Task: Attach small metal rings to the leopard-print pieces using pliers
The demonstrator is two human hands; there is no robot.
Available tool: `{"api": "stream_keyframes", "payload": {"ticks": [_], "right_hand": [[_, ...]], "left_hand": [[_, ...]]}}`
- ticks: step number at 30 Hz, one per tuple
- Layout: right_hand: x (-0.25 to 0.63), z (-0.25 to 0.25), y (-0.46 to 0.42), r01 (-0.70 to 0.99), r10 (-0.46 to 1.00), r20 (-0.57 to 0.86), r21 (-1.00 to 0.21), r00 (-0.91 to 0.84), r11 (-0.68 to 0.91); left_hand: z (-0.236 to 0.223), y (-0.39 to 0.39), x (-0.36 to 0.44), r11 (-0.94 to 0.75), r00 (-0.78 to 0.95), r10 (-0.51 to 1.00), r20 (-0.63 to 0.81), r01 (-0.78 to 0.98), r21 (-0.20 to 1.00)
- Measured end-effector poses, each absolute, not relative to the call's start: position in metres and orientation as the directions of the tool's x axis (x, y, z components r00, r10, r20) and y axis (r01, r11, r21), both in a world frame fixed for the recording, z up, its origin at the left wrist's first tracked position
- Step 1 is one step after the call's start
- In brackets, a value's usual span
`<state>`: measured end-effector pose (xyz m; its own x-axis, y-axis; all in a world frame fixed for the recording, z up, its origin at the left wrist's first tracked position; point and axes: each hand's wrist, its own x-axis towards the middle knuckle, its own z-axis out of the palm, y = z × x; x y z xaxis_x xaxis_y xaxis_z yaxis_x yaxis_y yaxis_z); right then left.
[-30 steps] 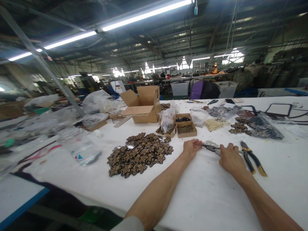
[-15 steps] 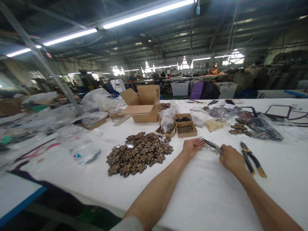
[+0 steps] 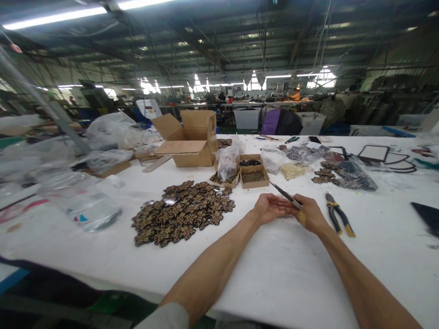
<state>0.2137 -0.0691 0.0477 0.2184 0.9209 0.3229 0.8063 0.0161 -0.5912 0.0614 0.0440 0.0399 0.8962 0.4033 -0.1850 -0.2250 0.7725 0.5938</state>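
Right hand (image 3: pixel 310 215) shifted inward beside left hand (image 3: pixel 272 208) | right grip: clenched around pliers (image 3: pixel 290 198) | left grip: released, palm upturned | pliers: above desk (image 3: pixel 274 274) | hands likely share one work point

From the person's head, the single view faces twelve o'clock, tilted down across the counter (image 3: pixel 277 278), close above the forearms (image 3: pixel 213 261), with the hands (image 3: pixel 272 209) toward one o'clock, and wide enough to take in the ceiling (image 3: pixel 222 41) beyond.

In right hand (image 3: pixel 308 214): pliers (image 3: pixel 287 196), grey metal. Beyond left hand (image 3: pixel 270 208): small box (image 3: pixel 255 184), matt cardboard; plastic bag (image 3: pixel 227 163), glossy, crinkled.
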Motion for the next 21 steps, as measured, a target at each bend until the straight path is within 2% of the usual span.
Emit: {"api": "stream_keyframes", "payload": {"ticks": [5, 8, 11, 13, 16, 18, 21], "right_hand": [[0.216, 0.042, -0.069, 0.864, 0.958, 0.263, -0.503, 0.116, 0.033], [0.216, 0.040, -0.071, 0.895, 0.966, 0.252, -0.440, 0.049, 0.070], [0.215, 0.040, -0.071, 0.888, 0.959, 0.282, -0.445, 0.016, 0.116], [0.215, 0.041, -0.069, 0.844, 0.949, 0.308, -0.524, 0.064, 0.113], [0.216, 0.043, -0.066, 0.684, 0.926, 0.335, -0.718, 0.173, 0.132], [0.217, 0.043, -0.064, 0.539, 0.916, 0.323, -0.829, 0.239, 0.151], [0.218, 0.041, -0.061, 0.367, 0.898, 0.264, -0.922, 0.353, 0.126]], "left_hand": [[0.031, 0.046, 0.059, 0.789, 0.895, 0.379, -0.235, -0.181, 0.587], [0.027, 0.051, 0.056, 0.814, 0.919, 0.286, -0.273, -0.083, 0.574], [0.031, 0.052, 0.053, 0.808, 0.939, 0.241, -0.244, -0.055, 0.587], [0.038, 0.051, 0.053, 0.788, 0.939, 0.275, -0.206, -0.098, 0.607], [0.049, 0.046, 0.054, 0.716, 0.926, 0.354, -0.131, -0.178, 0.676], [0.052, 0.041, 0.057, 0.628, 0.904, 0.418, -0.088, -0.217, 0.747], [0.050, 0.033, 0.061, 0.524, 0.882, 0.469, -0.043, -0.238, 0.818]]}}
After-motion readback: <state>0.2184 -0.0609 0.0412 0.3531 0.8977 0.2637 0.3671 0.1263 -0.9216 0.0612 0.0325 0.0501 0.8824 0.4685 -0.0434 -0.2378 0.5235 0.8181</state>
